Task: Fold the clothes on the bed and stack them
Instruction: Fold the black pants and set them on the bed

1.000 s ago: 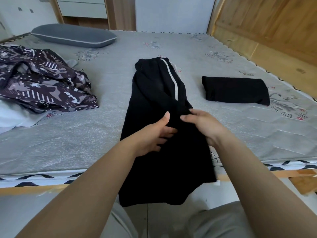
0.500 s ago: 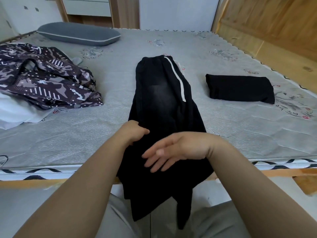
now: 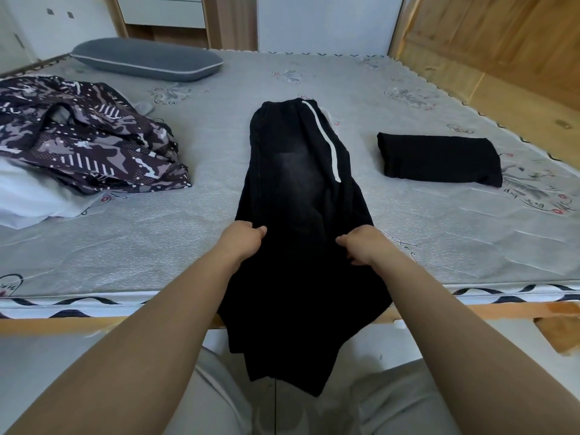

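two hands hold one pair of black trousers that lies lengthwise down the middle of the bed, waistband at the far end and a white stripe running along its right side. the near end of the trousers spills over the near edge of the mattress and hangs down between the person's knees. the left hand grasps the left edge of the cloth, fingers curled round the fabric. the right hand grips the right edge at about the same level, thumb pointing inward and fingers tucked into the cloth. both forearms reach in from the near corners of the view.

to the right of the trousers, apart from them, a folded black garment lies flat on the mattress. to the left, well apart, a camouflage-print garment sits in a loose heap, partly on top of something white at the left edge. a grey pillow rests at the far left of the bed. the mattress cover is grey with small printed figures and a black wavy trim along its near side, over a wooden frame. wooden panelling stands along the far right.
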